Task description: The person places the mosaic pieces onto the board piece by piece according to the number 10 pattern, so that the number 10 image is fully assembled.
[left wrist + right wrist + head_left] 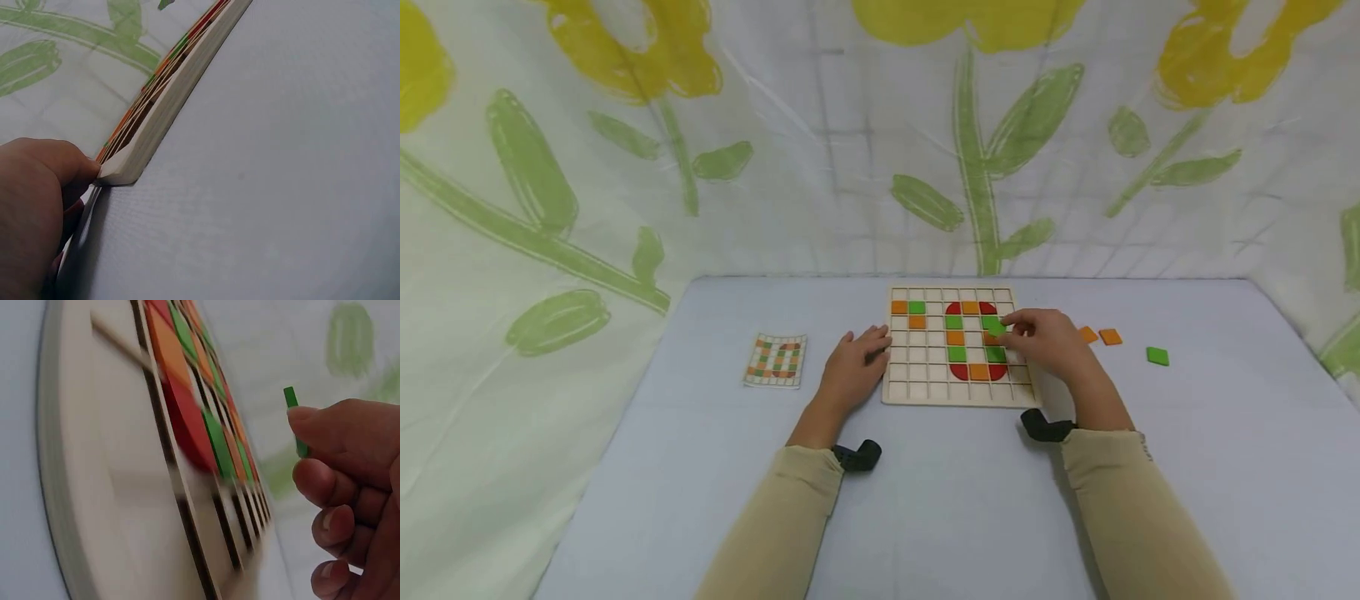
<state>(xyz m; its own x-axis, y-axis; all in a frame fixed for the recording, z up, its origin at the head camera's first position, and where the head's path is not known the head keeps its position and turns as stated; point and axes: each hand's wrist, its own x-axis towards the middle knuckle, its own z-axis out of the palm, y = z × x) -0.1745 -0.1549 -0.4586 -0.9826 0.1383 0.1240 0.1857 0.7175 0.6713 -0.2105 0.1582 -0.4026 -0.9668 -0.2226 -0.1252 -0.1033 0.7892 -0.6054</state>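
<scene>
A wooden grid board [917,393] carries green, orange and red tiles. Some form a closed ring right of its middle; a few others sit in the upper left squares. My right hand [1051,340] pinches a green square tile [289,398] between thumb and finger, just above the ring's right side. In the right wrist view the tile stands on edge, apart from the board. At the board's left edge rests my left hand [853,367], fingers fairly straight. The left wrist view shows its thumb [78,165] touching the board's corner.
A small pattern card [775,381] with coloured squares lies on the table left of my left hand. Right of the board are loose orange tiles [1110,337] and a green tile [1157,356]. A flower-printed curtain [775,208] hangs behind the table.
</scene>
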